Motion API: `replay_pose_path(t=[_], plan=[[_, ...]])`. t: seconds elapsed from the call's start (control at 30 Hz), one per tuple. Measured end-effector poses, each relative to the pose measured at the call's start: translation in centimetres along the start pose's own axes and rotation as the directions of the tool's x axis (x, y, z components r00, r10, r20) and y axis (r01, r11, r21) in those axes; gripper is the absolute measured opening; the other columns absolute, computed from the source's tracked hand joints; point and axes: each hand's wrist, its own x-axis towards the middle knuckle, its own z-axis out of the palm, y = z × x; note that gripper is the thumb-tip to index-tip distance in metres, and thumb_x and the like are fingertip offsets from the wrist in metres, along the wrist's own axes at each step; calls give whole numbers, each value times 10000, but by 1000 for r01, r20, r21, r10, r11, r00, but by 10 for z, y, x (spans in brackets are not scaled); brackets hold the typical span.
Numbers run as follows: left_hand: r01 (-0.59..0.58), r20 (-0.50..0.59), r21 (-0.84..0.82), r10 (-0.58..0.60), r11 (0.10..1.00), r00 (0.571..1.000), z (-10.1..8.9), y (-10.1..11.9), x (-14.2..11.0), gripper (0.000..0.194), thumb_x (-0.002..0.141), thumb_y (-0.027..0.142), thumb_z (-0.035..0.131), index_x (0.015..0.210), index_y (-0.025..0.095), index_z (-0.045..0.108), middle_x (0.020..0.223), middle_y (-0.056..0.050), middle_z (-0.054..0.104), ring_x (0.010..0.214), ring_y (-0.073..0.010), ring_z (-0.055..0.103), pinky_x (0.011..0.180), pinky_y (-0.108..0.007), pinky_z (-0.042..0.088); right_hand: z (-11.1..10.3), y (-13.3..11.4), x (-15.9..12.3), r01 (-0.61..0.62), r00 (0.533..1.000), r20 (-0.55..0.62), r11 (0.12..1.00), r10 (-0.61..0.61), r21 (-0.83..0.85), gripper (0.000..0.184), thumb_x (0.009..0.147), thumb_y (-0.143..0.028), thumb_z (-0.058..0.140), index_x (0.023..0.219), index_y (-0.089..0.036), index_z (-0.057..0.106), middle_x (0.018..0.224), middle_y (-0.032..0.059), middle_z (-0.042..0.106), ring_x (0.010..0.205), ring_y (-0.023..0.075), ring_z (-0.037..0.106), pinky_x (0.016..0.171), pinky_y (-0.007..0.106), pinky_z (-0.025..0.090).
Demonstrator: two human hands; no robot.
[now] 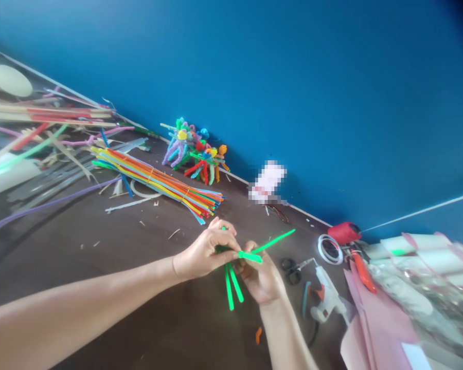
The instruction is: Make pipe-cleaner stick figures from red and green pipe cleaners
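My left hand (204, 252) and my right hand (259, 277) meet over the dark wooden table (111, 246), both pinching a bright green pipe cleaner figure (231, 267). Its strands splay out: one long piece (273, 241) points to the upper right and two (231, 288) hang down below my hands. A short folded green piece (250, 257) sits between my fingers. My fingers hide the figure's centre, where the strands cross.
A bundle of multicoloured pipe cleaners (158, 185) and finished pipe cleaner figures (195, 151) lie by the blue wall (293, 67). Scissors (293, 270), a white glue gun (326, 295), a red spool (344, 233) and pink paper (378, 318) are on the right.
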Motion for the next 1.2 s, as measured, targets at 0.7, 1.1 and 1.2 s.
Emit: replay_pose_path(t=[0.7, 1.1, 1.2], plan=[[-7, -13, 510, 16, 860, 1000, 0, -4, 0, 158, 750, 181, 504, 632, 197, 609, 622, 9, 603, 855, -179, 494, 966, -506, 103, 10, -4, -13, 332, 761, 315, -77, -568, -940, 180, 811, -155, 455, 806, -203, 628, 679, 45, 561, 676, 164, 538, 655, 275, 411], [-332, 212, 499, 259, 800, 942, -8, -3, 1, 223, 835, 186, 431, 693, 212, 601, 612, 13, 587, 987, -169, 452, 995, -536, -15, -1, -7, -3, 139, 960, -109, 780, -256, -610, 98, 671, -263, 606, 690, -171, 580, 577, -16, 546, 533, 119, 486, 516, 235, 382], [-322, 167, 395, 278, 860, 946, -9, -1, 0, 177, 823, 210, 468, 728, 234, 615, 666, 24, 627, 975, -158, 461, 1003, -509, -13, -3, -9, -3, 52, 988, -120, 952, -92, -302, 164, 593, -269, 662, 680, -171, 565, 558, -32, 528, 495, 101, 481, 476, 213, 367]])
